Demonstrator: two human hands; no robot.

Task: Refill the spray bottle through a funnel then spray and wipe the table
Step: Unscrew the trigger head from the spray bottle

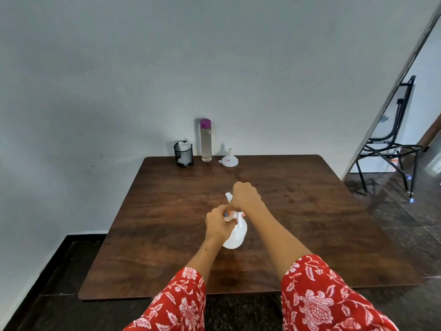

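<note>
- Two red sleeves (pixel 317 297) with a white floral print fill the near edge, both forearms reaching out over the dark wooden table (pixel 167 235).
- The white spray bottle (pixel 235 236) stands near the middle of the table, between the two hands; its rounded, smooth plastic body shows below the left wrist.
- The left hand (pixel 218 223) has its fingers curled around the bottle's neck, just under the spray head, holding it.
- The right hand (pixel 245 197) sits on top of the white spray head (pixel 228 196), fingers curled over it in a grip; part of the nozzle sticks out to the left of the knuckles. How tight that grip is cannot be told, since the fingertips are hidden.
- Beyond the spray bottle, at the table's far edge against the pale wall, a white plastic funnel (pixel 229 160) rests upside down, spout pointing up.
- Left of the funnel stands a tall, clear, cylindrical bottle (pixel 206 142) with a purple cap, holding clear liquid.
- Left of that bottle is a black wire-mesh cup (pixel 183 155) with a white cloth stuffed inside.
- The tabletop is a matte, dark brown wood grain with rounded corners.
</note>
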